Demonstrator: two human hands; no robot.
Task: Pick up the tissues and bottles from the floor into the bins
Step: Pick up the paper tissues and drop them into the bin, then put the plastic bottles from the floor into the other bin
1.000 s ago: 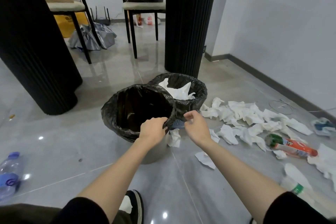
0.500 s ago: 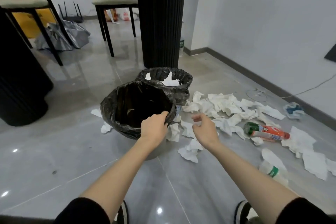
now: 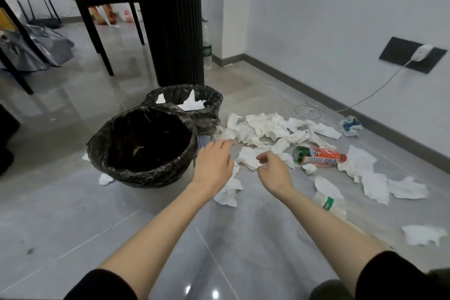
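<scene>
Glossy grey tiled floor point(image 3: 73, 214) across the whole view; black fluted column point(image 3: 170, 19) upright at the back, just behind the bins.

Nearer round bin lined with a black plastic bag point(image 3: 146, 174) standing left of centre, interior dark; farther, smaller bin with a matching black liner point(image 3: 210, 114) touching it behind and to the right, with white tissues lying inside.

Wide scatter of crumpled white tissues point(image 3: 263, 126) on the floor right of both bins, reaching toward the wall.

Left grip point(image 3: 213, 165) in the air just right of the nearer bin's rim, fingers spread and relaxed, holding nothing; right grip point(image 3: 275, 170) beside it, above the near edge of the scatter, fingers loosely curled, nothing seen in hold.

Orange-labelled plastic bottle with a green end point(image 3: 319, 156) on its side among the tissues, right of the right grip; clear plastic bottle with a green band point(image 3: 328, 203) on the floor nearer the camera, partly under a tissue.

Folded white tissue point(image 3: 229, 192) on the floor below the left grip; small white scrap point(image 3: 105, 179) against the nearer bin's left base.
</scene>
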